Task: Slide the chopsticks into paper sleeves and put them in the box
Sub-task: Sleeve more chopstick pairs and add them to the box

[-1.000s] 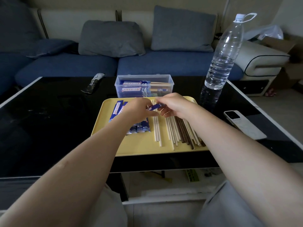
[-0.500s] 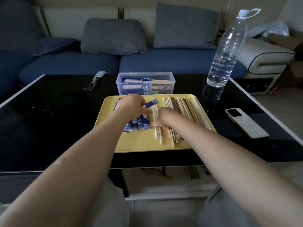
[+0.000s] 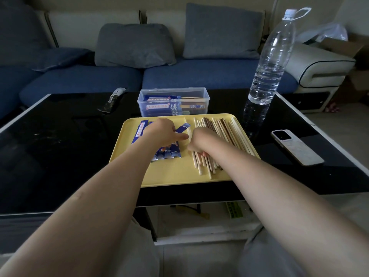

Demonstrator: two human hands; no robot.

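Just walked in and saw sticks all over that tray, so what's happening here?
A person is sleeving chopsticks. The left hand holds a blue paper sleeve above the spare sleeves, while the right hand reaches into the loose chopsticks on the yellow tray. The clear box behind the tray already holds some sleeved pairs.

No text can be read. The blue paper sleeves point(image 3: 139, 132) on the tray point(image 3: 175, 174) and those in the clear box point(image 3: 172, 102) carry a pale strip of red characters (too small to make out). A yellow-green label point(image 3: 234, 209) under the table point(image 3: 60, 148) is likewise illegible.
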